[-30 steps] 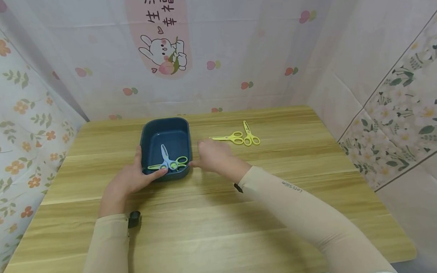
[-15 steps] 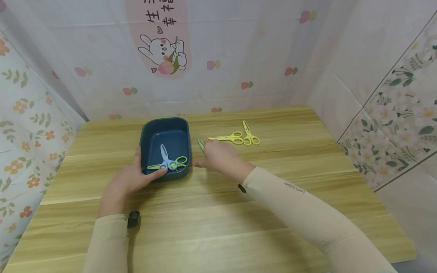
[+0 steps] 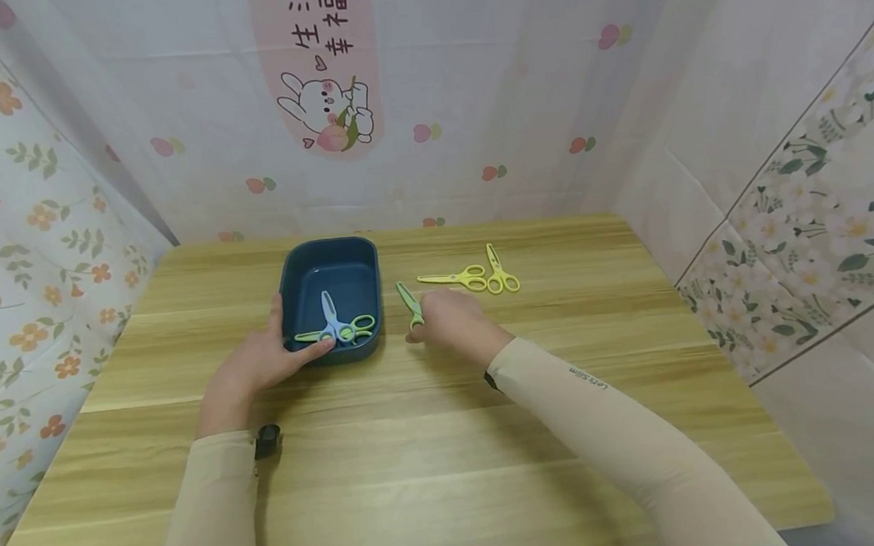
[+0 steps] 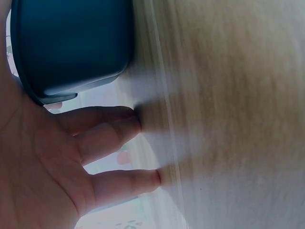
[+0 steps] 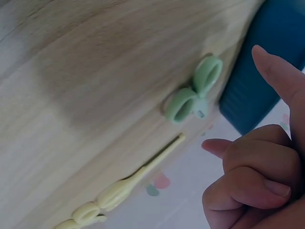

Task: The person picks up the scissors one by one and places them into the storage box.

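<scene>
While the left hand (image 3: 260,356) grips the tray (image 3: 335,276) by 1 corner, the right hand (image 3: 453,320), thumb spread, holds nothing; best pinch the green scissors (image 3: 409,300), just beside the tray, by the handles.

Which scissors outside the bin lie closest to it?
The green pair just right of the blue bin; both yellow pairs lie farther right.

Pale green scissors (image 3: 410,303), blades pointing away, lying just right of blue box (image 3: 331,253).
</scene>
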`<state>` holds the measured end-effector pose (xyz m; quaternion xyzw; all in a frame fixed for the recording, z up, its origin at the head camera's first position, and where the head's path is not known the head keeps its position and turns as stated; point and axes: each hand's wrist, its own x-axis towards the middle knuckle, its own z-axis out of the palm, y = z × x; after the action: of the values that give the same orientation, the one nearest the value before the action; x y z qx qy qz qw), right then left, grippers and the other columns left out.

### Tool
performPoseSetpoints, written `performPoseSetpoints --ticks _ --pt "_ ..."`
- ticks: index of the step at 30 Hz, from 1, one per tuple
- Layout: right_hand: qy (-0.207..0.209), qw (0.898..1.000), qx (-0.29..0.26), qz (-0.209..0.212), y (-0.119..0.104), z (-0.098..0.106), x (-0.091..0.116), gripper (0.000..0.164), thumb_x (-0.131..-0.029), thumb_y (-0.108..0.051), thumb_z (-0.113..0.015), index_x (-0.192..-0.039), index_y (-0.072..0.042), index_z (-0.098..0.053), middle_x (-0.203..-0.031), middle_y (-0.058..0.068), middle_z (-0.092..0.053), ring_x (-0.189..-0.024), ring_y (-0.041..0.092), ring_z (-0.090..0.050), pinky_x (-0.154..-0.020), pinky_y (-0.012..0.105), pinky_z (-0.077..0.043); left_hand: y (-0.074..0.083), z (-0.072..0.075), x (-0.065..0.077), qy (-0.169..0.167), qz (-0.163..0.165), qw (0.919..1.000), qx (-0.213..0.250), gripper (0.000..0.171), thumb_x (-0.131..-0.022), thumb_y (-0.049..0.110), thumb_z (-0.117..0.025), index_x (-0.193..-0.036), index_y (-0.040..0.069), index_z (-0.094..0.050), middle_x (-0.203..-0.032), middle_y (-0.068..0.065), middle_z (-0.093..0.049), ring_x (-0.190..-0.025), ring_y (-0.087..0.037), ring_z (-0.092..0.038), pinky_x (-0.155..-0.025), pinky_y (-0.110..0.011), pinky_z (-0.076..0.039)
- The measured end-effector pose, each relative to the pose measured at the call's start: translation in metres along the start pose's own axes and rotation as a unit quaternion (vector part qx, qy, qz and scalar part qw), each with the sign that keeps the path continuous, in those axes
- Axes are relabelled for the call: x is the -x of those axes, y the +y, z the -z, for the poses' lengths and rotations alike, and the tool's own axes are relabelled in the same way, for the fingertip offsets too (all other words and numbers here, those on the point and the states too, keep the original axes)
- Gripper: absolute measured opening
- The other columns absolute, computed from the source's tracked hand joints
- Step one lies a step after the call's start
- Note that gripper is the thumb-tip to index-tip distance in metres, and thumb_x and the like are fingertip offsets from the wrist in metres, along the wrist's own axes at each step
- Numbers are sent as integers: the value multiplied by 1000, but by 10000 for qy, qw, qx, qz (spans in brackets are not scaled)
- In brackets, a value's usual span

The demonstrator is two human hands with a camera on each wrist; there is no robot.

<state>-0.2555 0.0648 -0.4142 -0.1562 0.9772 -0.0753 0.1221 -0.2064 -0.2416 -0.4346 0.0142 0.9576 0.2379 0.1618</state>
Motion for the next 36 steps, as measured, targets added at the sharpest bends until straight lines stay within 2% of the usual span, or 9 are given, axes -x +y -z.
performPoseSetpoints --ticks 5,13,20,27,36 --pt "-55 10000 47 -23 4 -6 -3 46 -90 -52 -82 -70 -20 -56 -67 -7 -52 -63 14 -51 -57 31 -39 -1 0 -1 41 -51 10000 -3 141 -87 91 -53 -164 6 28 -160 -49 -30 -139 -62 -50 -112 -70 -45" --pt "-179 9991 -9 -396 0 -13 -2 48 -87 -56 -84 -69 -19 -58 -71 -4 -56 -63 15 -54 -53 32 -41 -2 -4 0 -23 -4 10000 -37 141 -87 92 -51 -164 6 29 -161 -49 -29 -139 -61 -50 -112 -69 -46" --pt "26 9984 348 -438 -1 -20 -6 53 -87 -63 -80 -65 -22 -55 -73 -3 -58 -64 16 -55 -55 35 -44 2 0 0 -22 -6 10000 -80 139 -88 91 -51 -164 5 27 -160 -50 -29 -139 -62 -50 -113 -69 -46" --pt "222 9980 397 -442 -5 -23 -5 56 -89 -62 -79 -61 -23 -50 -75 -1 -61 -66 17 -57 -57 39 -47 2 0 1 36 -66 10000 -61 140 -88 91 -52 -165 3 25 -162 -49 -28 -140 -62 -49 -114 -69 -45" --pt "215 9969 478 -592 -11 -26 -8 59 -93 -70 -69 -60 -22 -55 -80 2 -67 -68 19 -63 -56 39 -47 2 0 3 17 1 10000 15 140 -87 92 -52 -165 5 25 -163 -47 -27 -141 -62 -48 -115 -70 -44"
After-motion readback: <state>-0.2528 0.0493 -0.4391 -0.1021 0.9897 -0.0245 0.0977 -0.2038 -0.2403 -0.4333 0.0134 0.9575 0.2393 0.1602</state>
